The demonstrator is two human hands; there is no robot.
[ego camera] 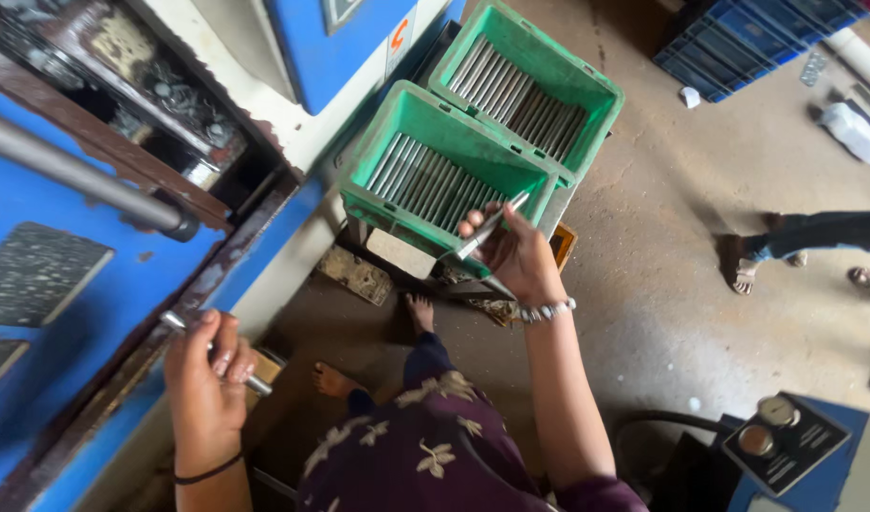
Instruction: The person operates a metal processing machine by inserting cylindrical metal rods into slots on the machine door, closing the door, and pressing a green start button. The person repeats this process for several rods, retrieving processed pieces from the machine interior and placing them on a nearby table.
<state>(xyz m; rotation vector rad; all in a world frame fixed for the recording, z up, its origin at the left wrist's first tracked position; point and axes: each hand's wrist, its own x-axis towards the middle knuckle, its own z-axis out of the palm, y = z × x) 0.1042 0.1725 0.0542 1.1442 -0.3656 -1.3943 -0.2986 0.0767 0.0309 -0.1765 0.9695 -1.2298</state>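
— Where are the rods?

— Right hand (515, 254) grips one metal rod (490, 226) at the near green crate's (387, 204) front rim; left hand (205, 374) is closed around another rod (217, 353) at the blue machine's (65, 313) edge.

— Progress?

— Both crates look well stocked with rods; the far crate (586, 85) lies beyond, so plenty seems left.

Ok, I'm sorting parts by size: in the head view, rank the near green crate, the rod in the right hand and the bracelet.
1. near green crate
2. rod in the right hand
3. bracelet; it sits nearer the camera, yet looks smallest.
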